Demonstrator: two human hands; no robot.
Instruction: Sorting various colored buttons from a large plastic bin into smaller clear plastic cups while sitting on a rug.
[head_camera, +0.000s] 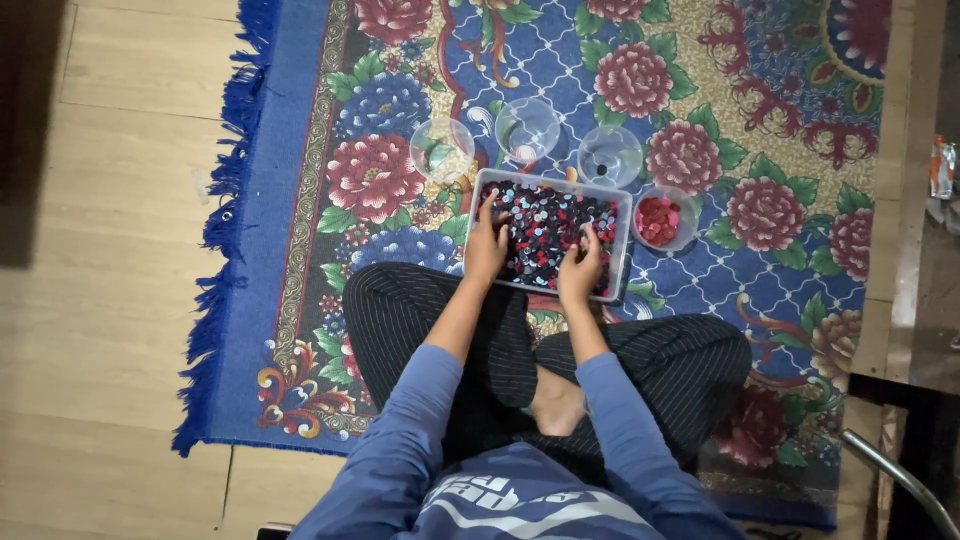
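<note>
Floor: pale wood boards (110, 200) at far left, under the rug's fringed edge.
Rug: blue floral rug (300, 150) covering the middle of the view.
Cup 1: clear cup (442, 150), just behind the tray's left corner.
Left hand: left hand (487, 243) lies in the tray's left part, fingers bent down into the pieces; whether it grips any cannot be told.
Cup 2: clear cup (527, 128), behind the tray.
Tray: clear rectangular tray (622, 240) on the rug, directly ahead of the crossed legs, filled with small dark, red and pale pieces (545, 225).
Right hand: right hand (582, 265) rests in the tray's near right part, fingers curled on the pieces; grip not discernible. Hands apart.
Cup 3: clear cup (610, 155), behind the tray's right corner.
Cup 4: cup of red pieces (662, 220), touching the tray's right side.
</note>
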